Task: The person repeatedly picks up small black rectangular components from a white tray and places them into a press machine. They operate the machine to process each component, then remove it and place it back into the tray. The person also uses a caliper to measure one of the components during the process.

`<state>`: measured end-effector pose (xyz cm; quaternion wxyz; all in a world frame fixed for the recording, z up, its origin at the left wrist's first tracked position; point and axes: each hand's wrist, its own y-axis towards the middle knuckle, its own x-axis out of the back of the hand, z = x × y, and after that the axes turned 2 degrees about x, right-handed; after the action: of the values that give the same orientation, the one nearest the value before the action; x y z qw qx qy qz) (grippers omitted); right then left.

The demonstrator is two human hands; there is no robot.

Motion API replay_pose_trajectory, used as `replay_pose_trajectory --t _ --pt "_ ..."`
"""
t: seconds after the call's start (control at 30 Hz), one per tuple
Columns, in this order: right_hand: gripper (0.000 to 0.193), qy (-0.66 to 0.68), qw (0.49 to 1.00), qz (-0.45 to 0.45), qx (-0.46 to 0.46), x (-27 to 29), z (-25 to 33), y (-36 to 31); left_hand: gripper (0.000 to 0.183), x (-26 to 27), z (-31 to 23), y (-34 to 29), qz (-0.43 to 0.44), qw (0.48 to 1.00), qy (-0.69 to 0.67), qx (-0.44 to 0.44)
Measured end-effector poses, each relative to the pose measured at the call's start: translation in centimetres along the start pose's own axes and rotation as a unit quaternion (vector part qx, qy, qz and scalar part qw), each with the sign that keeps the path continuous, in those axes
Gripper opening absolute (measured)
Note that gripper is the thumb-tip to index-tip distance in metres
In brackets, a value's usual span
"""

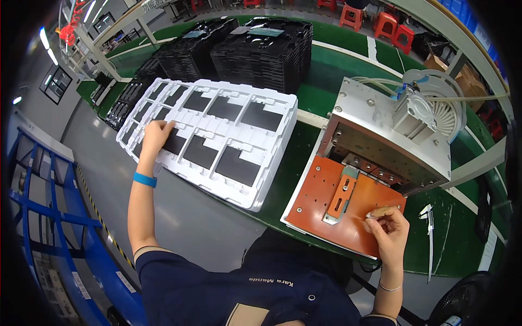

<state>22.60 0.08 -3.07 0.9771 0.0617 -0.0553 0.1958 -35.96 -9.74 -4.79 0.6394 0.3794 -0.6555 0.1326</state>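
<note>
My left hand (pixel 155 137) reaches over a white moulded plastic tray (pixel 187 117), its fingers curled in at the edge of a black flat notched piece (pixel 174 142). Whether that piece is gripped is hidden by the fingers. More such black pieces (pixel 239 165) lie in the tray's compartments, in two long rows. My right hand (pixel 390 228) hovers at the front right of an orange plate (pixel 321 190) on a metal press (pixel 380 122). Its thumb and fingers are pinched together, with a small pale bit at the tips. An orange slotted bar (pixel 342 196) is mounted on the plate.
Tall stacks of black trays (pixel 261 54) stand behind the white tray on the green bench (pixel 321 81). A caliper (pixel 429 233) lies right of the press. Blue shelving (pixel 65 233) stands at left, a black fan (pixel 467 299) at lower right. Red stools (pixel 386 24) are beyond the bench.
</note>
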Motion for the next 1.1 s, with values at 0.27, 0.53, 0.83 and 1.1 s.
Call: replay_pose_trajectory --t 0.27,0.53,0.83,1.1 --pt "0.011 0.003 1.000 0.025 0.010 0.0 0.2 -0.1 0.045 0.8 -0.2 0.9 0.137 0.977 -0.130 0.095" --pt "0.012 -0.023 0.999 0.032 0.017 0.1 0.0 -0.1 0.074 3.7 -1.0 1.9 0.194 0.949 -0.166 0.185" --pt "0.014 -0.029 0.999 0.017 0.012 0.0 -0.2 -0.1 0.068 4.4 -2.4 2.3 0.214 0.954 -0.142 0.153" --pt "0.014 -0.024 1.000 0.011 0.010 -0.1 -0.5 -0.2 0.081 5.1 -1.6 3.6 0.242 0.931 -0.174 0.212"
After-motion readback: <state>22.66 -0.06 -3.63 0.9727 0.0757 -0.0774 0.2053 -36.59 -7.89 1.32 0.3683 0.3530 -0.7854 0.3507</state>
